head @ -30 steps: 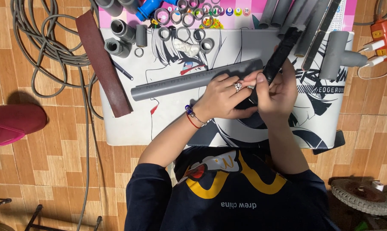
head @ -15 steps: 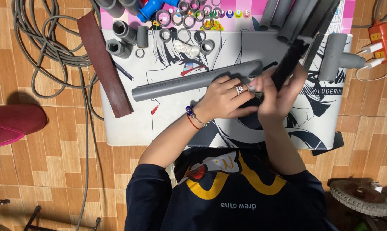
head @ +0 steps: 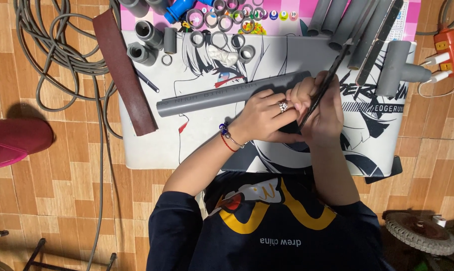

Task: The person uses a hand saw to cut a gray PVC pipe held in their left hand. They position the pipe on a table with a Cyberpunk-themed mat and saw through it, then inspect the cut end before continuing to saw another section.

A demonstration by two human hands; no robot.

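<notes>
A long grey plastic pipe (head: 212,98) lies across a white mat printed with a cartoon drawing (head: 151,145). My left hand (head: 264,118), with a ring and a beaded bracelet, rests at the pipe's right end. My right hand (head: 324,120) presses against the left hand and grips a thin dark flat strip (head: 332,75). The strip looks like a file or blade, is seen almost edge-on, and slants up to the right. What lies between the two hands is hidden by the fingers.
Grey pipe rings (head: 222,37) and short couplings (head: 146,42) lie at the mat's top, with a brown abrasive strip (head: 124,75) at its left edge. Several grey pipes (head: 344,22) and a tee fitting (head: 395,62) lie top right. Coiled cable (head: 61,45), an orange power strip (head: 450,47), a pink stool (head: 14,140) and a disc wheel (head: 420,233) surround it.
The dark strip has turned from showing its broad face to nearly edge-on, and it now stands steeper. Both hands stay clasped at the pipe's right end.
</notes>
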